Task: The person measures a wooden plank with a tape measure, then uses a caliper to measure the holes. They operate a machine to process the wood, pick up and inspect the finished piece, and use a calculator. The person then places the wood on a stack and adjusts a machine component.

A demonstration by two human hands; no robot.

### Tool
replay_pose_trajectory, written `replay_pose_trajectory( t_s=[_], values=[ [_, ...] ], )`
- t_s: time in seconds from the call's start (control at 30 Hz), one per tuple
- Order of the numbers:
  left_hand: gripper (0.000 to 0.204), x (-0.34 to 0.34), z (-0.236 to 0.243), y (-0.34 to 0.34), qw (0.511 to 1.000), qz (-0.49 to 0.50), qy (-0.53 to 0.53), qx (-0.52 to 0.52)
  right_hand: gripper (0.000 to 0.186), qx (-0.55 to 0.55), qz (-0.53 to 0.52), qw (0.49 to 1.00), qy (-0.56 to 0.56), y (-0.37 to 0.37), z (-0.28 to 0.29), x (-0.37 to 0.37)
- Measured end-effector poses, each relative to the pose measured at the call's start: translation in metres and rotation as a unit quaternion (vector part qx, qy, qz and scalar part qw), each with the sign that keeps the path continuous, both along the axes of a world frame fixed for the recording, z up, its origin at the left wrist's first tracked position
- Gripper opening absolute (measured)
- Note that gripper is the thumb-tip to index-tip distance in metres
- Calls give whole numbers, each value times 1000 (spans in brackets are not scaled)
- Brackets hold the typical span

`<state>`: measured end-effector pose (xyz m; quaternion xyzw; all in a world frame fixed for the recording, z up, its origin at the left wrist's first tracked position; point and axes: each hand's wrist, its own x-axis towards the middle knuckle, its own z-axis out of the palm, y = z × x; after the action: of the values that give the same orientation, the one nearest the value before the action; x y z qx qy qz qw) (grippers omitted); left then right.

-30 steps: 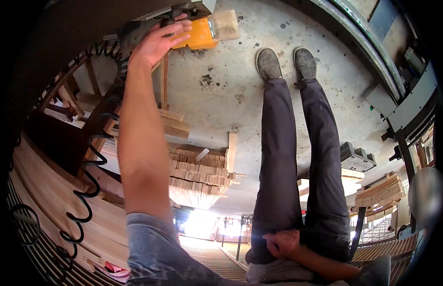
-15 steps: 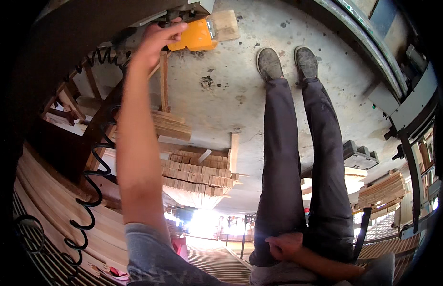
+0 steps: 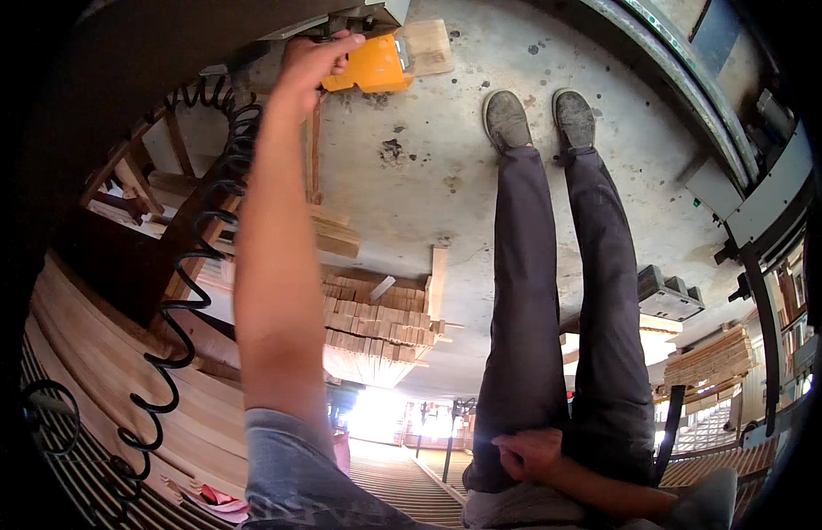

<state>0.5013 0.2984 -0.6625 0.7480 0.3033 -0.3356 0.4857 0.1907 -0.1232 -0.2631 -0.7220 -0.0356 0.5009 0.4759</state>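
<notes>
My left hand (image 3: 318,66) reaches far forward to the dark underside of a grey machine body (image 3: 389,11). Its fingers curl round a dark part there that I cannot make out; the thumb points to the right. Just right of this hand, lower down, a yellow foot-pedal-like housing (image 3: 371,69) rests on the floor against a flat wooden board (image 3: 429,46). My right hand (image 3: 530,455) lies against my upper thigh, fingers curled in, with nothing visible in them.
A black coiled hose (image 3: 194,291) hangs left of my left arm. Stacked wooden strips (image 3: 376,318) stand beyond that arm, and long pale boards (image 3: 110,362) lie at the left. A curved metal rail (image 3: 685,79) and another wood stack (image 3: 707,362) are at the right.
In the picture, my left arm and hand have shifted slightly right, the hand staying by the machine's underside. The coiled hose has swung a little. My right hand has stayed put.
</notes>
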Motion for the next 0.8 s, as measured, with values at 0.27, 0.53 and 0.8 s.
replay_pose_trajectory(
  t_s=[0.27, 0.53, 0.8],
  values=[
    [33, -8, -19, -40, 884, -63, -151, 437, 23, 21, -43, 999, 15, -1, 2, -7],
    [39, -3, -6, 2, 994, -53, 10, 90, 23, 11, -10, 999, 37, -4, 0, 3],
    [31, -8, -11, -24, 942, -52, -33, 331, 21, 25, -22, 998, 46, -9, 3, -6]
  ],
)
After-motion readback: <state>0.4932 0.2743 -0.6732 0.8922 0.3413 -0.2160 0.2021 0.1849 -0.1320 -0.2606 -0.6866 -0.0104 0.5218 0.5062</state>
